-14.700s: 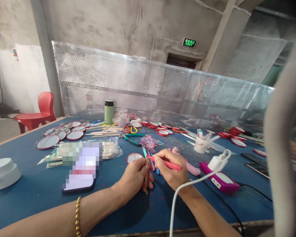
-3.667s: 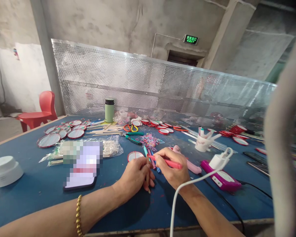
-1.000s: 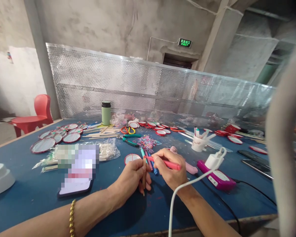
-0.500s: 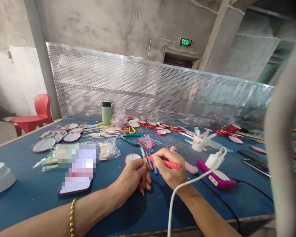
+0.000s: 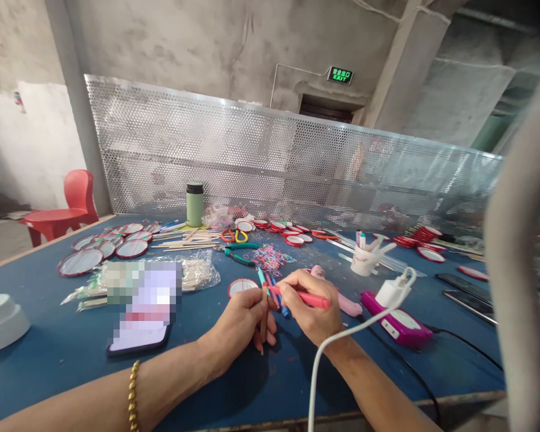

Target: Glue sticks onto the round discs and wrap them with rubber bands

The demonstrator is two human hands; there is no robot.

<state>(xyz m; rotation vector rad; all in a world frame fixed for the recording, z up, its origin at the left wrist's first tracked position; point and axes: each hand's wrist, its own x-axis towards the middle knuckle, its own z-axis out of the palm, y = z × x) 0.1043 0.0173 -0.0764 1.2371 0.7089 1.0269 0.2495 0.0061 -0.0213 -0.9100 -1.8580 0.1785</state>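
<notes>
My left hand [image 5: 240, 324] rests on the blue table [image 5: 63, 360], its fingers closed round a thin wooden stick [image 5: 263, 321] held nearly upright. My right hand [image 5: 308, 307] is closed on a pink-red marker [image 5: 306, 298] whose tip meets the top of the stick. Just beyond the hands lie a few coloured markers [image 5: 273, 289] and a small round red-rimmed mirror [image 5: 242, 287]. A gold bead bracelet [image 5: 133, 396] circles my left wrist.
A phone [image 5: 141, 327] and a bag of wooden sticks [image 5: 193, 273] lie to the left, a white jar [image 5: 0, 321] further left. More round mirrors [image 5: 94, 255], pliers [image 5: 238, 257], rubber bands [image 5: 272, 259], a green flask [image 5: 194, 204], a paper cup [image 5: 363, 261] and a magenta power bank [image 5: 398, 324] with white cable surround. A perforated metal screen [image 5: 274, 162] backs the table.
Both hands keep the same grip and place on the stick and marker. Only the camera has shifted slightly.
</notes>
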